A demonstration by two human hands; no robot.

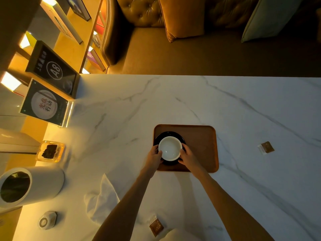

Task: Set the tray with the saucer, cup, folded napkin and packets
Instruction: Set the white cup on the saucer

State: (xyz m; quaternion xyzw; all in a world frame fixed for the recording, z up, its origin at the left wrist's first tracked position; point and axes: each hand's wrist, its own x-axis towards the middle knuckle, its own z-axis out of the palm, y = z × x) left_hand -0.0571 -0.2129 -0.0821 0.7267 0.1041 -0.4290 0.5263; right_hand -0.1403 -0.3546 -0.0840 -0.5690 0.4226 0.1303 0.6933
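Over the dark saucer [157, 139], both hands [153, 154] [188, 156] clamped on white cup [169, 148], seemingly off-centre: could tip or slide if released unevenly.

Café or restaurant: numbered table sign [53, 70], tufted sofa [132, 14].

White marble surface [191, 101], grey-veined, bearing: brown tray [203, 146] near centre; crumpled white napkin [100, 202] near left; one brown packet [156, 226] at the near edge, another [266, 147] well right of the tray; white cylinder [33, 185], glass ashtray [50, 151], two upright signs [45, 103].
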